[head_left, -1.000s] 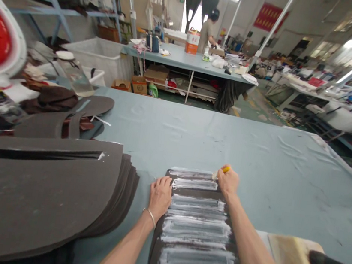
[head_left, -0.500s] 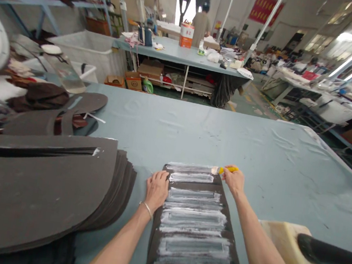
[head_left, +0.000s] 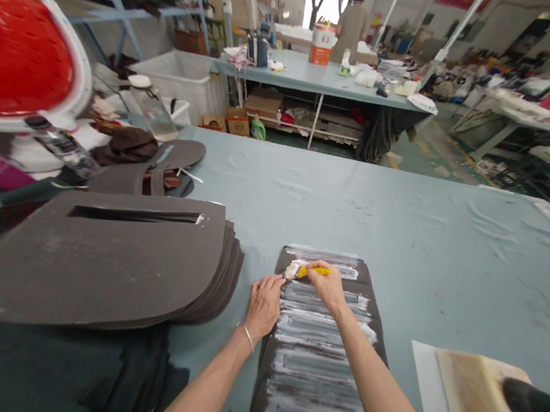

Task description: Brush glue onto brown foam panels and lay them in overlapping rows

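My right hand [head_left: 329, 290] pinches the brush [head_left: 303, 272] over the dark sheet [head_left: 358, 287], lying on the table [head_left: 316, 198]. My left hand [head_left: 265, 305], fingers loosely extended, rests at its left edge: likely light, bendy, slick where smeared, so I'd grip dry margins.

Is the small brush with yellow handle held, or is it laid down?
Held: the right hand grips the yellow handle, the whitish bristles at the white-streaked dark panel.
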Motion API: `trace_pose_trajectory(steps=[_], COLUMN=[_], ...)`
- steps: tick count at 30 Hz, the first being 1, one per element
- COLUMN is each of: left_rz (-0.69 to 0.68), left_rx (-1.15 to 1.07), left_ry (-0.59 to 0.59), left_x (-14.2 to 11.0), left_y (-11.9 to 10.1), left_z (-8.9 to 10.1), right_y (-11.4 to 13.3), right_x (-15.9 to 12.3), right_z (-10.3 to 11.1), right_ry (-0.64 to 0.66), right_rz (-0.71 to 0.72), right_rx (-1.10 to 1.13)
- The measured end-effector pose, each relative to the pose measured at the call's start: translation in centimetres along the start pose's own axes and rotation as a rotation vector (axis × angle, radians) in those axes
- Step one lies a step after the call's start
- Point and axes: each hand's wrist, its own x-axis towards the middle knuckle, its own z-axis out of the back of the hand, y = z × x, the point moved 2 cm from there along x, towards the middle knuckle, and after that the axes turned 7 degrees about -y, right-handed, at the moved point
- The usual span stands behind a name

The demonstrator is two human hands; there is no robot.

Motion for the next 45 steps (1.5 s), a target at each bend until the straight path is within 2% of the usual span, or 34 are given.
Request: trace_pose_trajectory(steps=[3,5,7,9,12,14,15,17,19,21,23,25,29,31,33,35,37,39,42,45], left_rz=[-0.011,-0.014,-0.02,-0.03,-0.04,-0.046,-0.052,-0.07,-0.094,-0.109,-0.116,-0.116,-0.093,-0.066,-0.022,0.042,0.098,0.104,0.003,-0.077], left_rx=[0.015,0.029,0.041,0.053,0.07,0.082,0.086,0.092,0.095,0.099,0.099,0.091,0.055,0.027,-0.026,-0.113,-0.194,-0.212,-0.113,0.024], left_ry=[0.001,-0.008,-0.016,-0.017,-0.02,-0.029,-0.033,-0.038,-0.04,-0.038,-0.035,-0.034,-0.046,-0.044,-0.027,-0.002,0.002,-0.017,-0.016,0.028], left_x=[0.1,0.2,0.1,0.1,0.0,0.0,0.0,0.1,0.1,0.1,0.1,0.1,0.0,0.1,0.5,1.1,1.9,2.7,3.4,3.5], left_y=[0.0,0.0,-0.1,-0.1,-0.1,-0.2,-0.3,-0.4,-0.4,-0.3,-0.1,0.0,-0.1,-0.2,0.0,0.4,0.9,1.0,0.6,0.0], left_z=[0.0,0.0,-0.2,-0.4,-0.8,-0.9,-1.0,-1.1,-1.2,-1.4,-1.6,-1.8,-1.7,-1.5,-1.3,-1.1,-0.9,-0.7,-0.6,-0.9], right_y=[0.3,0.0,-1.4,-4.0,-7.9,-8.9,-8.8,-7.1,-4.8,-3.1,-3.2,-4.9,-9.9,-11.1,-10.9,-9.6,-7.5,-5.0,-1.3,0.5], right_x=[0.0,-0.3,-0.4,0.0,1.1,1.4,1.4,1.1,0.4,-0.4,-1.1,-1.3,-0.8,-0.3,0.2,0.6,0.8,0.8,0.7,0.8], right_z=[0.2,0.7,2.2,5.1,10.9,13.5,13.9,12.7,9.4,5.9,4.3,5.3,11.8,14.2,15.0,14.2,12.0,8.8,3.0,-1.3], right_ry=[-0.11,-0.055,0.015,-0.035,-0.208,-0.295,-0.327,-0.354,-0.315,-0.197,-0.126,-0.152,-0.352,-0.408,-0.435,-0.464,-0.465,-0.396,-0.238,-0.14], right_rz=[0.06,0.116,0.074,-0.015,-0.125,-0.16,-0.152,-0.079,0.028,0.108,0.089,-0.012,-0.178,-0.187,-0.164,-0.147,-0.135,-0.088,0.031,0.128], right_rx=[-0.127,-0.116,-0.079,-0.095,-0.207,-0.329,-0.379,-0.387,-0.262,-0.125,-0.043,-0.007,-0.06,-0.14,-0.214,-0.237,-0.175,-0.054,0.122,0.159])
